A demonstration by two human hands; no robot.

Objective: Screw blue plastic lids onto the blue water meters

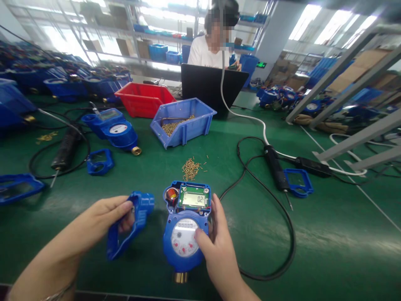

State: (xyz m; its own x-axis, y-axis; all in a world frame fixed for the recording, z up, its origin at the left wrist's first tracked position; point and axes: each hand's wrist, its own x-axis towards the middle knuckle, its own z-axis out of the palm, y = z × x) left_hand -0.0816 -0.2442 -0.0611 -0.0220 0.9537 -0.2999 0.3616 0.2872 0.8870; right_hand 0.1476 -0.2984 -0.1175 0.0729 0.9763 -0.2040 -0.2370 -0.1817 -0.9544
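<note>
Near the front of the green table, my right hand grips the right side of a blue water meter, thumb on its white dial. The top of the meter is uncovered, so a green circuit board with a small display reading about 0.2 shows. To the left, my left hand pinches a blue plastic cover, tilted on edge and apart from the meter. Just behind the meter lies a loose pile of brass screws.
A blue bin of screws and a red bin stand behind. Electric screwdrivers with cords lie right and left. Another meter and loose covers lie left. A person sits across behind a black panel.
</note>
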